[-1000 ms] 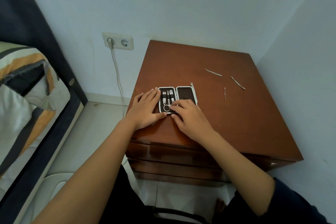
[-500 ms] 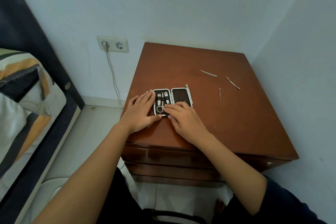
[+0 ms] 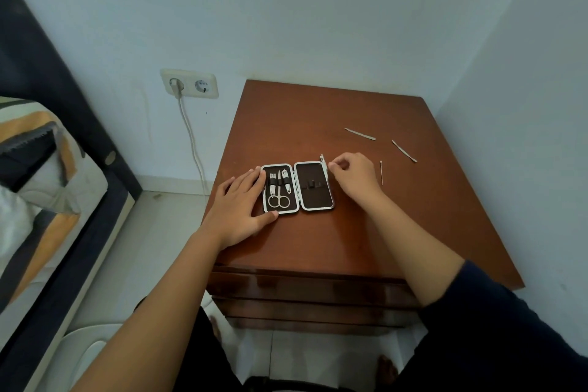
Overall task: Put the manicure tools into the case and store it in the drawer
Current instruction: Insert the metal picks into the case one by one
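Note:
The manicure case (image 3: 313, 207) lies open on the brown nightstand (image 3: 318, 111). Its left half holds scissors (image 3: 278, 197) and two small tools under straps; the right half holds no tools. My left hand (image 3: 237, 210) lies flat against the case's left edge, thumb at its lower corner. My right hand (image 3: 353, 177) is at the case's upper right corner, thumb and forefinger pinched beside a small metal tool (image 3: 322, 158) lying there; I cannot see whether they grip it. Three loose tools lie further right: a file (image 3: 360, 134), a pusher (image 3: 404, 150), a thin pick (image 3: 381, 172).
The nightstand stands in a corner, with walls behind and to the right. Its closed drawer fronts (image 3: 311, 293) face me below the top. To the left are a wall socket (image 3: 189, 83) with a cable hanging down, and a bed (image 3: 38, 188).
My right hand has left the scissors in the case's left half and moved up and right to the small tool at the case's corner. My left hand stays by the case.

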Demonstrator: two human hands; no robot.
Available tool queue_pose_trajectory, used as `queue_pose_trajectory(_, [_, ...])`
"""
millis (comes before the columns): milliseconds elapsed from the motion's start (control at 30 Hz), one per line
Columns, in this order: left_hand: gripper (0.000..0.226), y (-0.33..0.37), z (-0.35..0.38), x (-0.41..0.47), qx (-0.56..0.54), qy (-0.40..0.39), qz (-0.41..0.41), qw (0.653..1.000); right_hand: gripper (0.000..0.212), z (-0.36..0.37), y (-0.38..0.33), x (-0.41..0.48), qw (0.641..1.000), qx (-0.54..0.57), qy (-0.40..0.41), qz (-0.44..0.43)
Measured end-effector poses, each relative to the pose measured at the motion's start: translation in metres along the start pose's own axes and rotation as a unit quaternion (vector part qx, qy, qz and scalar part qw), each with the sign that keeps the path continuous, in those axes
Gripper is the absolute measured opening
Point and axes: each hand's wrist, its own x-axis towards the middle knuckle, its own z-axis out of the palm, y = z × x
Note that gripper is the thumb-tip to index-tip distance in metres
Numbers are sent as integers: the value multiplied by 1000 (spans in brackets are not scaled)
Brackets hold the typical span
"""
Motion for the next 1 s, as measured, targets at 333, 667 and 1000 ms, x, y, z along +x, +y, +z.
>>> queue_pose_trajectory(333, [98,1,-2,-1,-15,9,3,1000,26,-9,-12,17,996,-45,-66,38])
queue_pose_trajectory(667, [98,2,-3,-1,-12,7,-3,1000,22,-3,-15,13,986,165,12,3])
queue_pose_trajectory(1000, [97,3,-3,-2,-15,11,-2,1000,21,15,-30,19,970,227,-8,-87])
